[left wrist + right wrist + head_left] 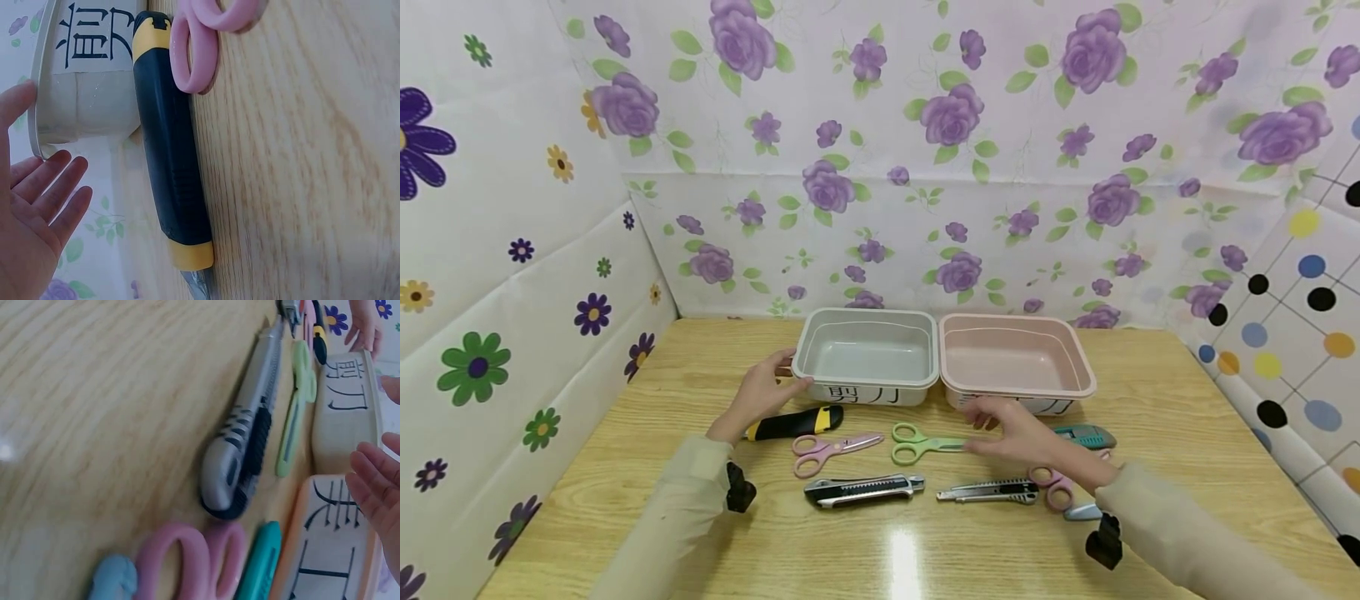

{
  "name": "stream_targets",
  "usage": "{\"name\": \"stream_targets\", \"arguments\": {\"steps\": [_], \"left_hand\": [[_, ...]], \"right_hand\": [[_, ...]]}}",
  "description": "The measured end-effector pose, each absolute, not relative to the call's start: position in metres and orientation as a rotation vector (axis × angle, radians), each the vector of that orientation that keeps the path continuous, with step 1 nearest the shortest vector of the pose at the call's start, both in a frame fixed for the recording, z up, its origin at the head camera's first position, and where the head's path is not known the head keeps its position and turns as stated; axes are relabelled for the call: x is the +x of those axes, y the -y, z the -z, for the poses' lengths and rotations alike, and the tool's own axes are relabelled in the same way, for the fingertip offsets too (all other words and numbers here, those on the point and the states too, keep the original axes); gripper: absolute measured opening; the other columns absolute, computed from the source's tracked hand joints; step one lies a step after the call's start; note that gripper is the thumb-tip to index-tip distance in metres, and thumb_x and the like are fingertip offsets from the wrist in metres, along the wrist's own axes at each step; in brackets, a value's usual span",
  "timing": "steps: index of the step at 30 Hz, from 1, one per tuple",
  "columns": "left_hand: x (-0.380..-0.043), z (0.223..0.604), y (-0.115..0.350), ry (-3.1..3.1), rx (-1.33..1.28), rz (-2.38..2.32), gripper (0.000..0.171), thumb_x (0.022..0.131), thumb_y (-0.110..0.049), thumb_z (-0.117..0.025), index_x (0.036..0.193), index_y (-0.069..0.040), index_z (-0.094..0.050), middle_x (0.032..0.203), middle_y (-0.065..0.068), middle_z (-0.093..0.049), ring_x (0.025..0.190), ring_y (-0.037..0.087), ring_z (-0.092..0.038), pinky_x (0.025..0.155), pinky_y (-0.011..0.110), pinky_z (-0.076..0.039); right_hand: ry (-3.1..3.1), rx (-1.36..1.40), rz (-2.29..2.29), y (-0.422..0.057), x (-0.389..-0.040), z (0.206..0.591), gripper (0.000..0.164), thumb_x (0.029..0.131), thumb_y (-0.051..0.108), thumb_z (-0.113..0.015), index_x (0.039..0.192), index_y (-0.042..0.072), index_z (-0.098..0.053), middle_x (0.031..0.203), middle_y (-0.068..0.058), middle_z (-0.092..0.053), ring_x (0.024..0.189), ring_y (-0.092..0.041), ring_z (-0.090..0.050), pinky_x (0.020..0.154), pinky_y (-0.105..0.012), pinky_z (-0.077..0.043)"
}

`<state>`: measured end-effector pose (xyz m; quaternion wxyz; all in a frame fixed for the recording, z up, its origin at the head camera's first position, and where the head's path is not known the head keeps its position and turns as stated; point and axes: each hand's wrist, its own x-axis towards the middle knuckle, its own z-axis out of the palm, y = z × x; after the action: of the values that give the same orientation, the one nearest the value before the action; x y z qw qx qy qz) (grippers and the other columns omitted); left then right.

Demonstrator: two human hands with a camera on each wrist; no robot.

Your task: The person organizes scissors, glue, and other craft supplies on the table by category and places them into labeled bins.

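My left hand [762, 393] is at the left end of a grey plastic bin [801, 367], its thumb by the rim and its fingers loosely extended. Just below that hand lies a black and yellow utility knife [169, 144]. My right hand [1011, 429] hovers by the front of a pink bin [1086, 379], fingers relaxed and holding nothing. Under it are green-handled scissors [908, 446] and a silver box cutter [234, 450]. Both bins carry white labels with black characters; my right hand partly covers the pink bin's label in the head view.
Pink scissors [811, 454] and a black and silver cutter [865, 490] lie left of centre. To the right are a teal cutter [1088, 436], more pink scissors [1060, 492] and a light-blue tool [1082, 512], partly hidden by my right arm. Flowered cloth [865, 233] backs the table.
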<state>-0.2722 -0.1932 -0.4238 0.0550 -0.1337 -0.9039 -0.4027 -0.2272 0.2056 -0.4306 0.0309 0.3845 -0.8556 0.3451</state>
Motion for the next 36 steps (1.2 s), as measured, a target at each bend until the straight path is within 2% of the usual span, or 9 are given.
{"name": "stream_targets", "arguments": {"steps": [6, 12, 18, 24, 36], "left_hand": [[-0.273, 0.425, 0.193, 2.764, -0.396, 1.180, 0.064, 0.082, -0.030, -0.067, 0.132, 0.002, -0.042, 0.117, 0.020, -0.057, 0.100, 0.034, -0.058, 0.082, 0.047, -0.047], [-0.273, 0.424, 0.192, 2.767, -0.392, 1.169, 0.064, 0.082, -0.031, -0.067, 0.132, 0.001, -0.043, 0.116, 0.019, -0.057, 0.100, 0.035, -0.058, 0.082, 0.047, -0.047], [-0.273, 0.423, 0.192, 2.759, -0.394, 1.178, 0.062, 0.082, -0.028, -0.067, 0.131, 0.002, -0.044, 0.114, 0.019, -0.058, 0.099, 0.035, -0.058, 0.081, 0.047, -0.047], [-0.273, 0.422, 0.191, 2.758, -0.388, 1.177, 0.061, 0.082, -0.028, -0.067, 0.130, 0.002, -0.044, 0.114, 0.019, -0.058, 0.098, 0.035, -0.059, 0.081, 0.046, -0.047], [-0.272, 0.422, 0.192, 2.754, -0.395, 1.181, 0.061, 0.082, -0.027, -0.067, 0.130, 0.003, -0.044, 0.113, 0.021, -0.059, 0.098, 0.035, -0.059, 0.081, 0.046, -0.048]], "right_hand": [[2.668, 1.184, -1.082, -0.199, -0.230, 0.443, 0.038, 0.077, 0.020, -0.072, 0.108, 0.001, -0.060, 0.094, -0.011, -0.063, 0.080, -0.021, -0.059, 0.068, -0.029, -0.049], [2.668, 1.210, -1.052, -0.197, -0.235, 0.455, 0.037, 0.075, 0.016, -0.073, 0.104, -0.004, -0.060, 0.092, -0.012, -0.063, 0.080, -0.024, -0.059, 0.069, -0.030, -0.049], [2.651, 1.214, -1.053, -0.196, -0.240, 0.462, 0.033, 0.073, 0.010, -0.074, 0.100, -0.004, -0.061, 0.091, -0.012, -0.063, 0.080, -0.023, -0.059, 0.071, -0.029, -0.049], [2.724, 1.206, -1.039, -0.193, -0.244, 0.467, 0.033, 0.075, 0.012, -0.073, 0.102, -0.003, -0.062, 0.093, -0.011, -0.062, 0.082, -0.022, -0.058, 0.072, -0.029, -0.048], [2.788, 1.229, -1.048, -0.186, -0.250, 0.467, 0.027, 0.072, 0.009, -0.075, 0.095, 0.001, -0.064, 0.084, -0.003, -0.061, 0.078, -0.012, -0.056, 0.068, -0.025, -0.047]]}}
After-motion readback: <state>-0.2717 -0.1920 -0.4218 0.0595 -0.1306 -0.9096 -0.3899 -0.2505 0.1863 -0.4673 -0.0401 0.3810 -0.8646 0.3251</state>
